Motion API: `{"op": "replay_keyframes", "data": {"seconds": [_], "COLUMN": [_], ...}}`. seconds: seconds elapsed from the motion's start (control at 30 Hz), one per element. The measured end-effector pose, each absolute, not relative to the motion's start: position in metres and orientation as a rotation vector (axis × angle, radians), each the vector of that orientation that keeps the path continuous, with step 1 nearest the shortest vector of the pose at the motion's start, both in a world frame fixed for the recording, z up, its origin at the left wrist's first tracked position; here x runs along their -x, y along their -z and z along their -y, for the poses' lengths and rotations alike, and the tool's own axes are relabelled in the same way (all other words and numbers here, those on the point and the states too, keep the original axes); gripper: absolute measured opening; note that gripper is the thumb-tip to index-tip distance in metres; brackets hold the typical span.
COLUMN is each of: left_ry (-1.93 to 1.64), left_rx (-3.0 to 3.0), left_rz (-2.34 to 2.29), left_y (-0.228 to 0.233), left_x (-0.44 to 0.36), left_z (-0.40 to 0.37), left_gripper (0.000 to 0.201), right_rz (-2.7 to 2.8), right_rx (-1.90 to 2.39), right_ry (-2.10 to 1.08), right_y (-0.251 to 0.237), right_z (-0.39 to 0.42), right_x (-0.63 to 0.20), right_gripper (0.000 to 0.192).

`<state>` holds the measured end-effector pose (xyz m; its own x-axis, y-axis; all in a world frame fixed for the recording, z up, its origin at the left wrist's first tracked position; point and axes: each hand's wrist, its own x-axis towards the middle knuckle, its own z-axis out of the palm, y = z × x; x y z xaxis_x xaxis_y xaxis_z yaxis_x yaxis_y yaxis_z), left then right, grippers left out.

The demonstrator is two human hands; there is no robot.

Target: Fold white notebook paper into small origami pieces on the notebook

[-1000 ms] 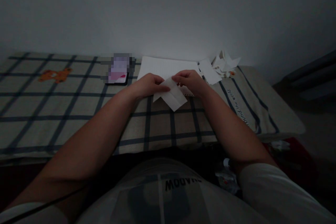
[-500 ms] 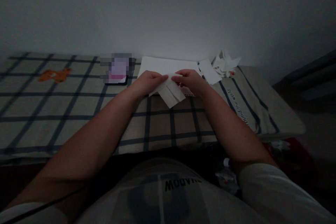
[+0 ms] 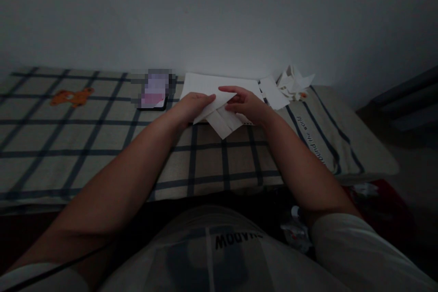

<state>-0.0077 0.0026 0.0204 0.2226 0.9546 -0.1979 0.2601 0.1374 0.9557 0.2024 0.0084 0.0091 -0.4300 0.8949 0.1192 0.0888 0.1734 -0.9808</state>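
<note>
A folded white paper [image 3: 221, 118] lies at the middle of a checked cloth [image 3: 102, 137]. My left hand [image 3: 191, 106] grips the paper's left side, fingers pinching its upper flap. Across from it, my right hand [image 3: 244, 102] holds the right side, its fingers stretched left over the top fold. The paper's lower corner points toward me and rests on the cloth. Under and behind both hands sits a larger white sheet [image 3: 212, 84].
A phone [image 3: 153, 93] lies left of the sheet near the wall. Loose paper pieces [image 3: 273, 93] and a pile of folded paper shapes [image 3: 294, 82] sit at the back right. An orange bear print [image 3: 70, 97] marks the cloth's left. The cloth's edge drops off on the right.
The paper's upper flap has been lifted and folded over toward the wall. My right fingers have reached left across the fold; my left hand barely shifted.
</note>
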Motion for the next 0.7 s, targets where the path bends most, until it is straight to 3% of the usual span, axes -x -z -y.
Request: {"op": "replay_keyframes", "data": {"seconds": [0.5, 0.7], "left_ry": [-0.728, -0.737], "left_rx": [-1.579, -1.547], "left_rz": [-1.259, -1.201], "left_y": [-0.02, -0.021], "left_x": [0.011, 0.011], "left_z": [-0.001, 0.0], "left_gripper": [0.032, 0.02], "right_rz": [1.722, 1.669], "right_rx": [1.022, 0.939], "right_ry": [-1.235, -1.287], "right_y": [-0.008, 0.002], "right_z": [-0.009, -0.017], "right_x": [-0.201, -0.202], "right_gripper": [0.052, 0.05]}}
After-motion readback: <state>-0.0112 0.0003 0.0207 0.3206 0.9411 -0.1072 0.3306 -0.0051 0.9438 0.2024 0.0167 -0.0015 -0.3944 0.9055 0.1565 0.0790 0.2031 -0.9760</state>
